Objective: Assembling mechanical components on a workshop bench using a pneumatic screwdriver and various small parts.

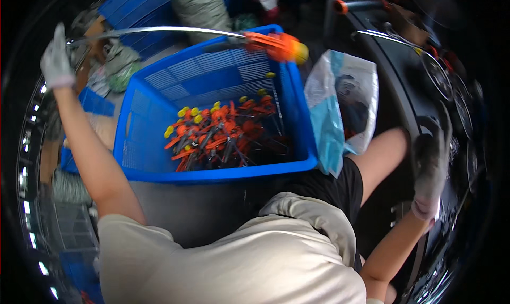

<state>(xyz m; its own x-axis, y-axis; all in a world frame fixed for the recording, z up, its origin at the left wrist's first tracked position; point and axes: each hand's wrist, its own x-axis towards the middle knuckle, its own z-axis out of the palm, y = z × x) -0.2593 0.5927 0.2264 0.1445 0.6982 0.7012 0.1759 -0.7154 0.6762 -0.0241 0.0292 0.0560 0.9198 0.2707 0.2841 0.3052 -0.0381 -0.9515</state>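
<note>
My left hand (57, 65), in a pale glove, is raised at the far left. Its fingers meet the bare end of a long metal bar, part of what looks like a bar clamp (175, 30). The bar stretches right, over the back of a blue plastic crate (212, 174); its orange and yellow head is blurred. Inside the crate lies a tangled heap of orange clamps (218, 131) with yellow ends and thin metal bars. At the right, my gloved right hand (431, 171) reaches along the dark table's edge. Motion smears its fingers, so their grip is unclear.
A white and light-blue plastic bag (324, 112) stands against the crate's right side. More metal bars and orange parts lie on the dark table (390, 73) at right. Behind the crate are a grey-green sack (199, 9) and other blue crates (141, 11).
</note>
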